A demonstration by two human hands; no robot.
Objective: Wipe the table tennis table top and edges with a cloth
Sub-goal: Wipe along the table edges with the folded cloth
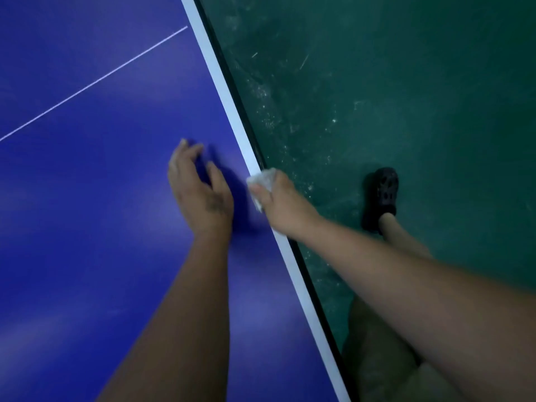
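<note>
The right hand (278, 195) grips a white cloth (261, 182) against the table tennis table (87, 213) edge (white border); the left hand (200, 190) rests beside it on the top, fingers loosely spread.

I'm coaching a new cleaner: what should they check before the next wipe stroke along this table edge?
1. The right hand grips the cloth: ok.
2. The cloth sits on the white edge stripe: ok.
3. The left hand is apart from the cloth, on the blue top: ok.
4. Stripe ahead free of objects: ok.
5. Cloth clean enough: cannot tell.
</note>
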